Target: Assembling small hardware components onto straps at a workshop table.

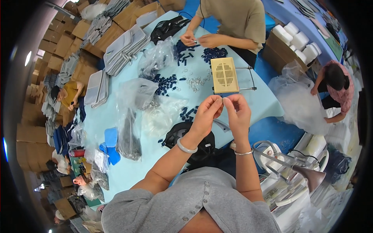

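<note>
My left hand (207, 112) and my right hand (238, 114) meet above the table, thumbs and fingertips pinched together. What they hold between the fingertips is too small and hidden to name. Just beyond them stands a cream plastic stool-like frame (225, 75) with a slotted top and metal legs. Small transparent rings (196, 83) lie scattered to its left. Small dark blue fabric pieces (166, 84) form a heap farther left, and another heap (188, 113) lies beside my left hand. A black bag (200, 141) sits partly under my forearms.
Across the light blue table (136, 171), a co-worker's hands (210, 40) handle something small. Transparent plastic bags (140, 93) and stacked grey panels (124, 50) cover the left side. A lamp (309, 176) on a flexible arm rises at right, near a machine. Another person (336, 85) handles plastic sheeting.
</note>
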The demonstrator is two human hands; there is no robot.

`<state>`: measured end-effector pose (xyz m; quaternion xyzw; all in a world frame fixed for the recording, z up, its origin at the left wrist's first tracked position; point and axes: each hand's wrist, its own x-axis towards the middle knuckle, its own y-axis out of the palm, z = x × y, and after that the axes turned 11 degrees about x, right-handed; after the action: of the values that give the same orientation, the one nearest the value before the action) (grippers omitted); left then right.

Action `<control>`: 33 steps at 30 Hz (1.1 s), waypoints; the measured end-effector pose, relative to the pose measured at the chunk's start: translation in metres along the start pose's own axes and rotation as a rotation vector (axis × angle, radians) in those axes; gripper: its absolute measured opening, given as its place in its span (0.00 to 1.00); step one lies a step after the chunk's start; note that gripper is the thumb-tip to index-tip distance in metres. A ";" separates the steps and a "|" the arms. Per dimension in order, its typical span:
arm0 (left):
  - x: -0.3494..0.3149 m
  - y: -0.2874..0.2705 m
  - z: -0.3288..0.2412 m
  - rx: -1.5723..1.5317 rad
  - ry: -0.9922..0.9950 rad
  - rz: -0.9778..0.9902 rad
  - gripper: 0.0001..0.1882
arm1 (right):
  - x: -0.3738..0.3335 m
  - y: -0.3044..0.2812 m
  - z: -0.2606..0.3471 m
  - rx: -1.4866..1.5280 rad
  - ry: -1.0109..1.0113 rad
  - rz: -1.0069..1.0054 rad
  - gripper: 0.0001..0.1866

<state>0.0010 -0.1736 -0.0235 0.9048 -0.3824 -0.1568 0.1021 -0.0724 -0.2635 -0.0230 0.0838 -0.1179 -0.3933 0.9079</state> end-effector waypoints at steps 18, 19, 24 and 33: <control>-0.008 -0.156 0.047 0.444 -0.017 -0.192 0.09 | -0.045 0.008 -0.053 0.016 0.348 0.173 0.10; -0.007 -0.165 0.048 0.622 -0.018 -0.211 0.09 | -0.050 0.004 -0.058 -0.028 0.389 0.202 0.09; 0.008 -0.202 0.078 1.125 -0.028 -0.194 0.09 | -0.062 0.000 -0.073 -0.112 0.500 0.270 0.08; 0.055 -0.210 0.069 1.362 0.018 -0.169 0.08 | -0.044 -0.014 -0.087 -0.137 0.598 0.288 0.08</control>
<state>0.1509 -0.0738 -0.1627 0.7953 -0.3228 0.1186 -0.4991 -0.0873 -0.2355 -0.1168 0.1168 0.1698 -0.2262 0.9520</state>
